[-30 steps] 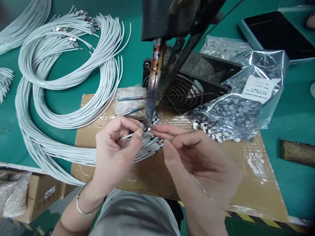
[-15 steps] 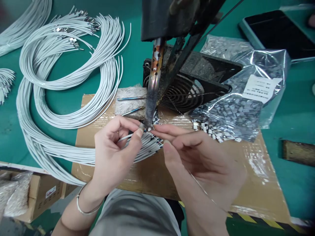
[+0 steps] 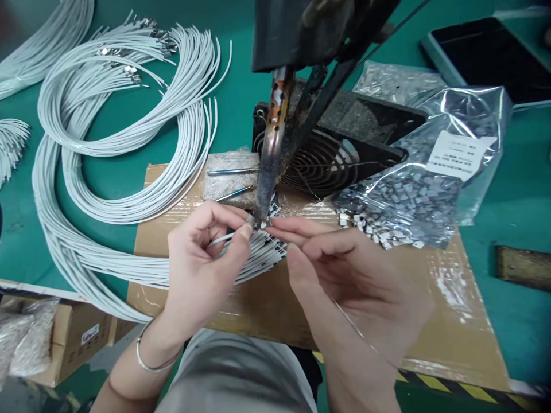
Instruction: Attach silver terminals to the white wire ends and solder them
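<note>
My left hand (image 3: 210,258) pinches a white cable (image 3: 221,238) between thumb and forefinger, close to the tip of a soldering iron (image 3: 271,155). On the other side of the tip, my right hand (image 3: 340,275) is nearly closed, with a thin wire (image 3: 350,321) running across its palm and its fingers at a tiny metal piece (image 3: 263,225). More white cables (image 3: 262,258) lie fanned beneath the hands on a brown cardboard sheet (image 3: 279,315). The exact contact at the iron's tip is too small to make out.
Coiled white cables (image 3: 129,143) lie at the left. Behind the iron stands a black fan (image 3: 322,166). A plastic bag (image 3: 456,149) of small metal pieces, loose pieces (image 3: 379,229), a dark-screened device (image 3: 486,57) and a wooden block (image 3: 523,267) are at the right.
The whole view has shifted slightly, so things appear a little further right. Both hands keep nearly the same pose at the iron's tip.
</note>
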The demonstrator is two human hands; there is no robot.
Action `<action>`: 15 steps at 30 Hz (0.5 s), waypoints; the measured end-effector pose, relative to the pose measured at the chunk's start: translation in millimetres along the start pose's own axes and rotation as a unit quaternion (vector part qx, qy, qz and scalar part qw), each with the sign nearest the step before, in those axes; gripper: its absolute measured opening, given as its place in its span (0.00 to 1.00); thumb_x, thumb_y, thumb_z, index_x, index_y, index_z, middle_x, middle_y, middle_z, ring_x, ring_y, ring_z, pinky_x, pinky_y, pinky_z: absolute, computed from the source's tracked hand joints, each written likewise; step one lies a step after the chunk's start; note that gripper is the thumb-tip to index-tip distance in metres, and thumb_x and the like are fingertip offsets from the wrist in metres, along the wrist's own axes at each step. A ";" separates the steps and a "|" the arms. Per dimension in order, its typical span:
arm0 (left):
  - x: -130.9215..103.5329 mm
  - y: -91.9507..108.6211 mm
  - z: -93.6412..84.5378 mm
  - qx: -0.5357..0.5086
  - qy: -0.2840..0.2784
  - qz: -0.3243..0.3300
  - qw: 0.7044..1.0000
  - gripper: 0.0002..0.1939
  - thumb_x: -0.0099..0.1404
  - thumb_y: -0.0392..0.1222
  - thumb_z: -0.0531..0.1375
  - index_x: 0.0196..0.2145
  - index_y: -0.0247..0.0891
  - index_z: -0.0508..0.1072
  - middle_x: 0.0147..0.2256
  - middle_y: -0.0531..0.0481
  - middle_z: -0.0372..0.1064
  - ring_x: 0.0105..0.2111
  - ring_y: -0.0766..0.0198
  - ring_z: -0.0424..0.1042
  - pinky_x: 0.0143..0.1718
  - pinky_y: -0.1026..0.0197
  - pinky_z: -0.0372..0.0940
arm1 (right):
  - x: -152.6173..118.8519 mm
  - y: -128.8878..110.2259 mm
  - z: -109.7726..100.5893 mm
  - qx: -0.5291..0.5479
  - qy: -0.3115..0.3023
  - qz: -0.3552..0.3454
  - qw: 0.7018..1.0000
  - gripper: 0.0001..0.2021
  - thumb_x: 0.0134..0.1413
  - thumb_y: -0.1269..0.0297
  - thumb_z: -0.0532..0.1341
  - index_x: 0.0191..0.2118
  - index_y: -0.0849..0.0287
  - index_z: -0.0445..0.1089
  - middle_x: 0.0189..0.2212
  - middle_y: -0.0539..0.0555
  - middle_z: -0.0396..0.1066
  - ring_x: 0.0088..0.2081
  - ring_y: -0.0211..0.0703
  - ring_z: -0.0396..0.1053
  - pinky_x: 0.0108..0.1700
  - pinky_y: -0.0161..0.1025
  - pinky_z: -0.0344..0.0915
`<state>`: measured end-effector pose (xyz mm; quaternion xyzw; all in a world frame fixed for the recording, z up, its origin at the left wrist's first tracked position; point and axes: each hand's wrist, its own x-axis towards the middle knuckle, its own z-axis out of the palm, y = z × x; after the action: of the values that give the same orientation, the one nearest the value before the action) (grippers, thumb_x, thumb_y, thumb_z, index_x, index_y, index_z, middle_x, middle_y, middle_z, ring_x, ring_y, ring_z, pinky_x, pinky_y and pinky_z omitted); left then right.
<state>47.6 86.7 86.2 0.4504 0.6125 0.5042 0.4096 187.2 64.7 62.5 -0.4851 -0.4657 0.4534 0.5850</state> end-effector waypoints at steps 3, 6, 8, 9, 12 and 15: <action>-0.2 -0.7 -0.3 0.001 0.001 0.002 1.000 0.08 0.60 0.28 0.69 0.28 0.37 0.78 0.33 0.51 0.79 0.25 0.72 0.66 0.24 0.70 0.58 | 0.2 -0.3 0.1 0.003 0.003 -0.007 1.000 0.11 0.63 0.79 0.67 0.35 0.54 0.74 0.46 0.51 0.85 0.49 0.42 0.84 0.56 0.36 0.81; -0.7 -1.0 -0.6 0.009 0.004 0.006 1.000 0.07 0.60 0.28 0.69 0.28 0.37 0.78 0.34 0.51 0.80 0.24 0.73 0.63 0.23 0.70 0.56 | -1.0 0.1 -0.9 0.000 -0.002 -0.012 1.000 0.11 0.63 0.79 0.67 0.36 0.54 0.74 0.46 0.51 0.85 0.49 0.43 0.84 0.55 0.37 0.81; -1.0 -0.8 -0.9 0.015 0.004 0.009 1.000 0.08 0.60 0.28 0.69 0.28 0.37 0.78 0.34 0.51 0.80 0.23 0.74 0.60 0.22 0.70 0.54 | -2.1 0.7 -2.1 -0.001 -0.007 -0.017 1.000 0.11 0.62 0.80 0.68 0.36 0.54 0.74 0.47 0.51 0.85 0.50 0.44 0.84 0.56 0.40 0.81; -1.2 -0.7 -1.0 0.016 0.003 0.011 1.000 0.08 0.60 0.28 0.69 0.28 0.37 0.78 0.34 0.51 0.80 0.22 0.74 0.59 0.22 0.70 0.53 | -2.5 1.0 -2.7 -0.001 -0.010 -0.021 1.000 0.11 0.62 0.80 0.68 0.36 0.54 0.74 0.47 0.51 0.84 0.50 0.45 0.84 0.56 0.41 0.80; -1.4 -0.7 -1.4 0.018 0.003 0.013 1.000 0.08 0.60 0.28 0.69 0.28 0.37 0.77 0.34 0.51 0.80 0.22 0.74 0.59 0.22 0.69 0.53 | -2.6 2.0 -3.7 -0.009 -0.013 -0.024 1.000 0.11 0.61 0.80 0.68 0.36 0.54 0.73 0.48 0.50 0.84 0.49 0.44 0.84 0.56 0.41 0.80; -1.4 -1.7 -1.5 0.017 0.001 0.012 1.000 0.08 0.61 0.28 0.69 0.28 0.37 0.78 0.34 0.51 0.80 0.24 0.73 0.62 0.22 0.69 0.54 | -1.6 2.9 -3.4 -0.021 -0.013 -0.023 0.999 0.11 0.61 0.79 0.68 0.36 0.54 0.73 0.47 0.50 0.85 0.49 0.44 0.84 0.56 0.39 0.78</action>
<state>46.2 84.8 84.9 0.4640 0.6160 0.4992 0.3950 190.1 63.0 59.2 -0.4810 -0.4936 0.4361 0.5786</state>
